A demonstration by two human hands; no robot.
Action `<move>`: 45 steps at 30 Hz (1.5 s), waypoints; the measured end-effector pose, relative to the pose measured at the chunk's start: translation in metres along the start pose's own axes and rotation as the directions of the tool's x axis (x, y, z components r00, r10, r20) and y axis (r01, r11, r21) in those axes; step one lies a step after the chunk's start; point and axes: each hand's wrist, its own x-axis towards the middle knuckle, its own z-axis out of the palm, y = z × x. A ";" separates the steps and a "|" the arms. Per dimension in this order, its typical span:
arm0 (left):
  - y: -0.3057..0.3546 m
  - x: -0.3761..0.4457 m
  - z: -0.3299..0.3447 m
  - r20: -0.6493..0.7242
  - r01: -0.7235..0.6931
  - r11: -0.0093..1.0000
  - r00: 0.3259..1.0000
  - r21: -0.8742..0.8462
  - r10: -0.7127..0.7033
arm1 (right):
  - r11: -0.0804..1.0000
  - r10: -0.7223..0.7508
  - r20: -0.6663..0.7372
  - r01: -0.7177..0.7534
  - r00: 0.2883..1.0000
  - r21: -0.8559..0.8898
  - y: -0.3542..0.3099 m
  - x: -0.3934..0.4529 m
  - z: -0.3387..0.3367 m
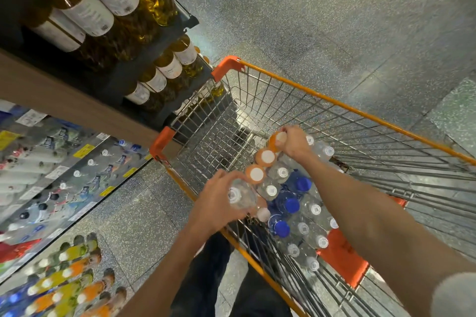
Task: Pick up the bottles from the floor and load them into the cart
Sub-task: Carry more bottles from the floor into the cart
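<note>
An orange-rimmed wire cart (334, 103) stands in front of me. Its near half holds several upright bottles: clear ones with white caps (315, 210), blue-capped ones (292, 204) and orange ones (266, 157). My right hand (293, 141) reaches deep into the cart and grips an orange bottle (277, 139) at the far end of the orange row. My left hand (219, 201) holds a clear white-capped bottle (240, 195) over the cart's left rim.
Several more bottles, orange, yellow-green and blue, stand on the floor at the lower left (69, 280). Shelves on the left carry water bottles (77, 175) and amber glass bottles (103, 2). The cart's far half shows bare wire. Speckled grey floor (309, 20) extends beyond.
</note>
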 end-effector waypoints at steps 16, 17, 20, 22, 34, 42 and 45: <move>-0.011 -0.002 -0.012 0.081 0.018 1.000 0.997 0.004 -0.018 | 0.995 0.091 0.482 -0.062 0.871 -0.076 -0.003 -0.183 0.089; -0.014 -0.002 -0.009 0.093 0.005 1.000 0.996 0.006 -0.005 | 0.995 0.097 0.459 -0.070 0.883 -0.077 -0.001 -0.182 0.095; -0.019 -0.003 -0.006 0.111 -0.023 1.000 0.994 0.005 0.022 | 0.981 0.032 0.375 0.043 0.927 -0.190 0.002 -0.183 0.099; -0.022 -0.002 -0.007 0.111 -0.019 1.000 0.994 -0.011 0.020 | 0.947 0.000 0.359 0.116 0.933 -0.300 0.004 -0.182 0.095; -0.030 0.003 -0.012 0.113 0.041 0.999 0.993 0.026 -0.043 | 0.887 -0.162 0.470 0.337 0.867 -0.315 0.000 -0.166 0.093; -0.031 0.005 -0.021 0.122 0.055 0.995 0.990 0.082 -0.065 | 0.988 -0.155 0.338 0.148 0.928 0.046 -0.029 -0.102 0.100; -0.024 0.003 -0.013 0.194 -0.063 0.994 0.980 0.089 0.044 | 0.983 -0.183 0.372 0.176 0.910 0.054 -0.038 -0.089 0.095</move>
